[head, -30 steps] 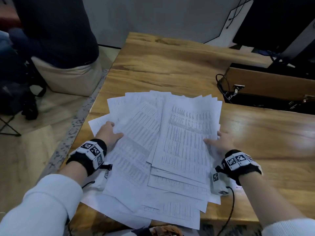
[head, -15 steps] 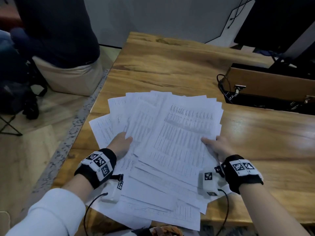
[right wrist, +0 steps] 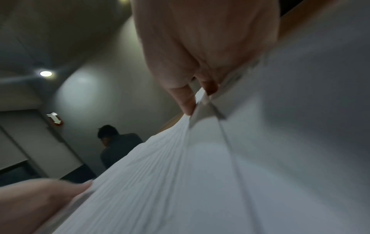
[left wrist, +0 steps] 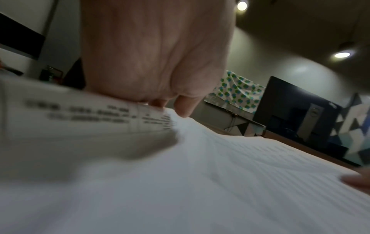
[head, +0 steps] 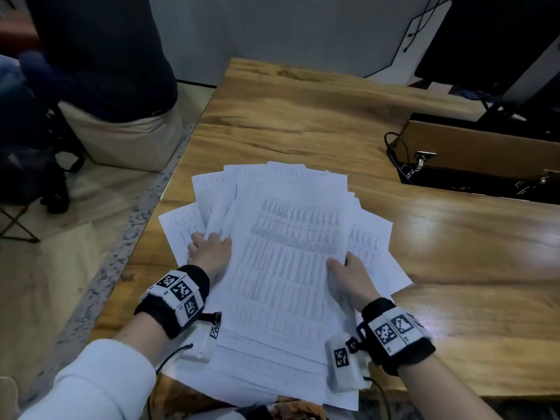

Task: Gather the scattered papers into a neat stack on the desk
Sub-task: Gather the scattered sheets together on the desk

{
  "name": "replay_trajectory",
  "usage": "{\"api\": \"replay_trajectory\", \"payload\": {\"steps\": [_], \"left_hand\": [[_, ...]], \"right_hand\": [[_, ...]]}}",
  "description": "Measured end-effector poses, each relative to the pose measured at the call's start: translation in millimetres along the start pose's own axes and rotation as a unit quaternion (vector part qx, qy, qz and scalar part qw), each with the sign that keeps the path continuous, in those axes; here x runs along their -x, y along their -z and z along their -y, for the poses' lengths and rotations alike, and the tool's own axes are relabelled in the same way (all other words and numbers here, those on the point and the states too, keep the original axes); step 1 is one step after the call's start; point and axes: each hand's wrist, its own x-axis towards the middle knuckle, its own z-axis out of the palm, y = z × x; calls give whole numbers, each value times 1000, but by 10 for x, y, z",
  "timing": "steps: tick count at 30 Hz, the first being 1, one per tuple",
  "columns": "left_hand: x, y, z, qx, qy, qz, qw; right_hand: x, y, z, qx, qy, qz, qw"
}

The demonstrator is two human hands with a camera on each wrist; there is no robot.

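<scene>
Papers (head: 281, 268): printed sheets, drawn closer together than a second ago, fan narrower; lying on the desk (head: 454, 268) at its near edge. Left hand (head: 210, 253): moved inward to the pile's 9 o'clock edge, fingers curled round the sheets' edge. Right hand (head: 348, 274): moved inward at 3 o'clock, thumb on top, pinching the sheets. Brown case (head: 485, 153): at 2 o'clock.

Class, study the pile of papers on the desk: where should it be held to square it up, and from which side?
Hold the papers by their two long side edges, one hand from each side, as the left hand and right hand do. Sheets fan out to the left and right there, so inward pressure should align them.
</scene>
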Motion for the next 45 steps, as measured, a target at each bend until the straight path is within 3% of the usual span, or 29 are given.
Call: {"api": "replay_trajectory", "payload": {"steps": [3,7,12,15,20,23,25,29,31,35,39,45], "left_hand": [[64,-49,-43,30,-10,-52,998],[142,-58,-55,95,-68,-92,989],[180,-67,-82,-18,-55,-35,998],[163,-67,-84,-32,-39,-22,998],[64,63,1,41,-34,-31,998],[-21,104,20,205,-66,40,976],[-18,87,22,260,-77,54,961],[12,-18,27,251,-51,39,966],[38,-41,36,281,-53,67,956],[84,-4,49,316,-45,119,940],[91,7,23,290,-18,128,948],[-17,112,69,388,27,125,913]], "right_hand": [[28,-136,-7,-10,4,37,999],[-15,-38,-4,-73,2,22,997],[-7,30,-30,-187,2,-4,982],[34,43,38,-150,-10,16,988],[48,234,12,-204,5,73,976],[4,291,-27,-229,14,71,971],[-7,245,-16,-213,-5,64,975],[31,52,57,-103,-21,48,993],[-3,19,49,-83,-22,39,995],[-165,123,41,-39,-42,-57,997],[-169,175,4,-2,-10,-73,997],[-92,207,-46,26,39,-65,997]]}}
